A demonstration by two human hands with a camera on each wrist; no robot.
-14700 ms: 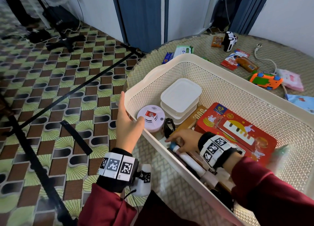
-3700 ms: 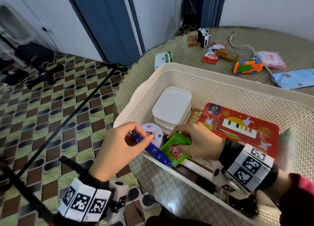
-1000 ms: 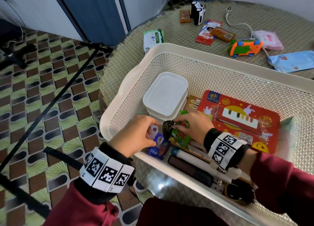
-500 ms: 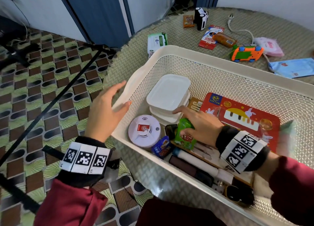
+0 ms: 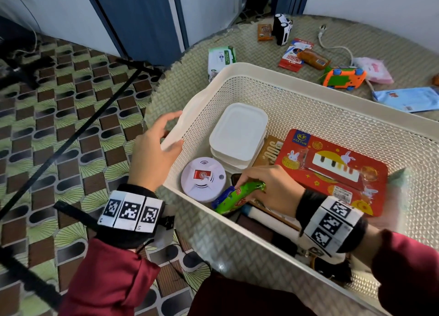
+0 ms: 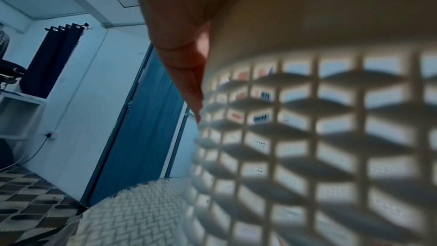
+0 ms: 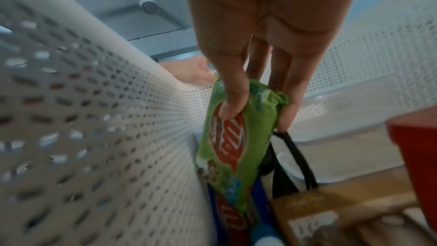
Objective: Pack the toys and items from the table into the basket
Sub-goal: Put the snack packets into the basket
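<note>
A cream mesh basket [image 5: 308, 90] stands on the woven table. My left hand [image 5: 172, 130] grips its left rim, thumb inside and fingers outside; in the left wrist view the hand [image 6: 187, 53] lies against the basket wall [image 6: 307, 137]. My right hand [image 5: 259, 185] is inside the basket and pinches a green snack packet [image 5: 237, 197] between thumb and fingers. The packet [image 7: 231, 137] lies tilted against the near wall, over a blue packet [image 7: 222, 209]. Beside it sit a white smoke detector [image 5: 203, 179], stacked white containers [image 5: 237, 135] and a red toy pack [image 5: 332, 170].
Loose on the table behind the basket: a green-white tissue pack [image 5: 221, 59], a white toy car [image 5: 281, 28], a red packet [image 5: 294, 54], an orange-green toy car [image 5: 342, 78], a pink pack [image 5: 373, 69], a blue packet [image 5: 408, 98] and a white cable [image 5: 332, 42]. Black tripod legs [image 5: 71, 137] cross the patterned floor.
My left hand let go of the blue packet, came out of the basket and took hold of its left rim. My right hand tipped the green packet down over the blue one.
</note>
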